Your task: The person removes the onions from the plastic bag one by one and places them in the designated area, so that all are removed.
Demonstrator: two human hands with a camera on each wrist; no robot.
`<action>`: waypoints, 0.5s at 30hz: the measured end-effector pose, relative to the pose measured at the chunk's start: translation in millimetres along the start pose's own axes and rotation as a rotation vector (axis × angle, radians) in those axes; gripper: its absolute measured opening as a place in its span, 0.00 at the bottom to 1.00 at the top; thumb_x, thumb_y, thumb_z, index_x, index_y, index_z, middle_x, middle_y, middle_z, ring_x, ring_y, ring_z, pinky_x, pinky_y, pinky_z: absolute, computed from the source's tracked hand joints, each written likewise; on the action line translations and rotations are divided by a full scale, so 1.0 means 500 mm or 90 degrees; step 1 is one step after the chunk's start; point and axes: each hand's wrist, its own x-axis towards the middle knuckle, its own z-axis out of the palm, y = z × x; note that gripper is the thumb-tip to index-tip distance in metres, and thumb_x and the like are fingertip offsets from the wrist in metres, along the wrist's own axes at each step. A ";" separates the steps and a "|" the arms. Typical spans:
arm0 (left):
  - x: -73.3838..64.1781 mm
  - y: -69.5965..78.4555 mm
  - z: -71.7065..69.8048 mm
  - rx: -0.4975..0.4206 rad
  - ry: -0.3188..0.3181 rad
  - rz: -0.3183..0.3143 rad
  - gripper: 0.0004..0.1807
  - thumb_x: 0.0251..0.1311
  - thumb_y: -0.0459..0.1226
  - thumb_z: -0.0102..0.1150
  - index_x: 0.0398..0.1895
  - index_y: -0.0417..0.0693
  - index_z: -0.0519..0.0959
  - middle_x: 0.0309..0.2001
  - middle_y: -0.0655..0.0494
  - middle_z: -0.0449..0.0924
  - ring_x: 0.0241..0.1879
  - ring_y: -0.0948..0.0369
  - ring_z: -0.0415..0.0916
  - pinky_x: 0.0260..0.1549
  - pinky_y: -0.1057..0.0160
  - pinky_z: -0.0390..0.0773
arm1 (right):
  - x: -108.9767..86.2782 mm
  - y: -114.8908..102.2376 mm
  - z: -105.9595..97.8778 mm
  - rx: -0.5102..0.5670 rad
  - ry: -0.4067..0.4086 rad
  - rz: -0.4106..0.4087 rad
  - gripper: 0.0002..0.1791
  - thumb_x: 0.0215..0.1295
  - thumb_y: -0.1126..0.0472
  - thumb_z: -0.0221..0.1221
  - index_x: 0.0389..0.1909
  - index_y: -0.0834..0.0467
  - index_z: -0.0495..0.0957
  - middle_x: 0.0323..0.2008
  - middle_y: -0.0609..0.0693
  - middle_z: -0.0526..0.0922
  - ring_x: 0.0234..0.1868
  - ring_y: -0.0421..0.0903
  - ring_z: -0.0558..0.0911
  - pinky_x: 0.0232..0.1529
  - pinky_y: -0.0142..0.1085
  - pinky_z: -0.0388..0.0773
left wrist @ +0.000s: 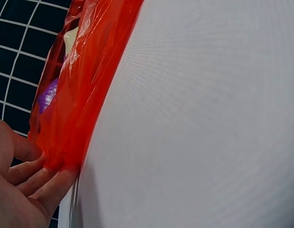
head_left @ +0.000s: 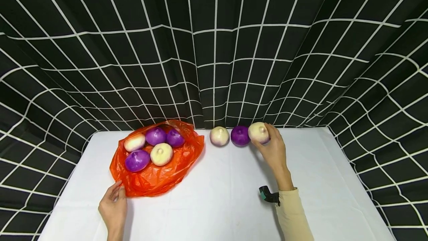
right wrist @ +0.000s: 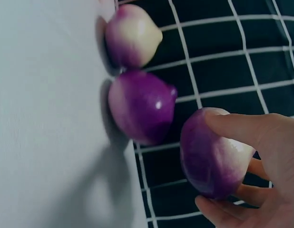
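Observation:
My right hand (head_left: 275, 151) grips a pale onion (head_left: 259, 132) with a purple underside, thumb on one side and fingers on the other. In the right wrist view this onion (right wrist: 213, 154) is raised off the white tabletop. Just left of it sit a dark purple onion (head_left: 240, 136) and another pale onion (head_left: 219, 136), side by side. My left hand (head_left: 114, 208) pinches the near-left edge of a red plastic bag (head_left: 150, 183) between thumb and fingers. On the spread bag lie several onions, among them a pale one (head_left: 161, 154) and a purple one (head_left: 137, 160).
A white cloth covers the table (head_left: 214, 203). Black curtain (head_left: 214, 47) with a white grid rises behind the table and along both sides. The two standing onions are close to the table's back edge. A small black device (head_left: 268, 195) is strapped at my right wrist.

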 end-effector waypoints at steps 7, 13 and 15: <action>0.000 0.002 0.002 0.010 0.000 0.000 0.15 0.65 0.30 0.53 0.51 0.32 0.80 0.45 0.33 0.82 0.27 0.91 0.63 0.32 0.85 0.64 | 0.017 0.055 -0.004 -0.024 -0.006 0.049 0.41 0.49 0.64 0.73 0.64 0.69 0.68 0.61 0.67 0.72 0.63 0.63 0.70 0.63 0.54 0.63; -0.003 -0.003 0.001 0.007 0.008 0.011 0.14 0.64 0.29 0.53 0.50 0.32 0.81 0.44 0.32 0.82 0.27 0.92 0.63 0.33 0.84 0.64 | 0.029 0.090 0.003 -0.032 -0.039 0.090 0.40 0.51 0.63 0.72 0.64 0.69 0.67 0.61 0.69 0.71 0.63 0.65 0.69 0.63 0.55 0.63; -0.001 -0.002 0.002 0.004 0.004 0.016 0.14 0.65 0.29 0.53 0.50 0.31 0.80 0.44 0.32 0.82 0.27 0.92 0.63 0.33 0.85 0.64 | 0.033 0.096 0.005 -0.033 -0.048 0.087 0.40 0.51 0.63 0.72 0.64 0.70 0.67 0.61 0.70 0.71 0.63 0.66 0.69 0.63 0.56 0.63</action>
